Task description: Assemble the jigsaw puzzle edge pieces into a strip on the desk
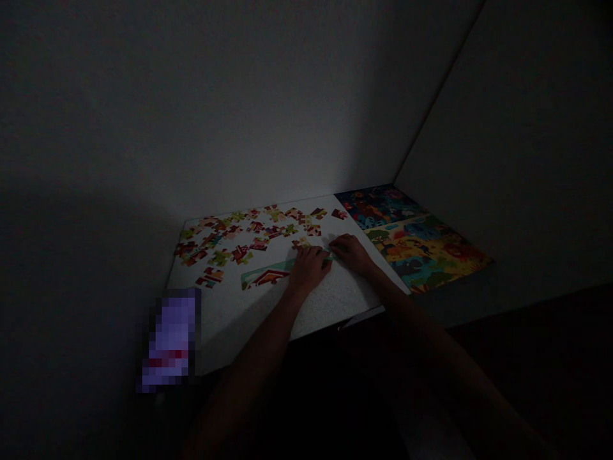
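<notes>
The scene is dim. On a white table [330,306] lie several loose jigsaw pieces [239,233], spread along the far side. A joined strip of pieces [265,276] with a green and red pattern lies nearer to me. My left hand [309,268] rests palm down on the right end of that strip. My right hand [352,251] lies just beside it, fingers on the table at the same spot. A piece may lie between the two hands; the dark hides whether either hand grips it.
A colourful picture sheet with animals [416,239] lies to the right of the table, against the wall corner. A blurred purple object [170,342] sits at the table's near left corner. Walls close off the back and right.
</notes>
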A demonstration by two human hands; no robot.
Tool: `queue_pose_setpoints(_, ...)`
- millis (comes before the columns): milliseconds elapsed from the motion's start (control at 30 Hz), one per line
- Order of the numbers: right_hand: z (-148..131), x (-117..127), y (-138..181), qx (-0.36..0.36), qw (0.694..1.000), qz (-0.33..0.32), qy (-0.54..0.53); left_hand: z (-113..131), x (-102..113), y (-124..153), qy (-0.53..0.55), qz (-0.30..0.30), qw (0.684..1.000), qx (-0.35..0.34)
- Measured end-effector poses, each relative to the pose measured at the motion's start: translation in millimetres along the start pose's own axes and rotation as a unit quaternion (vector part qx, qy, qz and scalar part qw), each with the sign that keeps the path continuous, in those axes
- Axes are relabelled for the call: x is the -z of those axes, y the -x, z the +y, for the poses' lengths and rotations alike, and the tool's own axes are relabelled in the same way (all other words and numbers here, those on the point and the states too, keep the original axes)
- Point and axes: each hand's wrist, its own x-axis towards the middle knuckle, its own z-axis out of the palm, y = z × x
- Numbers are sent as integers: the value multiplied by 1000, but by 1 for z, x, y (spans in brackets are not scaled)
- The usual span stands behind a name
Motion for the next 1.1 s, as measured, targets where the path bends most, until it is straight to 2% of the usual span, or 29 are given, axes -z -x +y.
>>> queue_pose_setpoints(567, -6, -1, 2, 9, 1000, 9, 15, 4, 5, 0, -21, -20, 1000, 6)
queue_pose_setpoints(833, -2, 6, 0, -6, 998, 21, -60, 5, 6, 0, -9, -7, 1000, 8)
queue_pose_setpoints(933, -19, 10, 7, 6, 996, 67, -64, 5, 3, 0, -15, -6, 1000, 0)
queue_pose_setpoints(1000, -43, 7, 21, 47, 993, 87, -60, 4, -1, 2, -16, -5, 1000, 3)
queue_pose_setpoints(1100, -93, -9, 50, 161, 985, 20, -56, 3, -5, 6, -1, 6, 1000, 8)
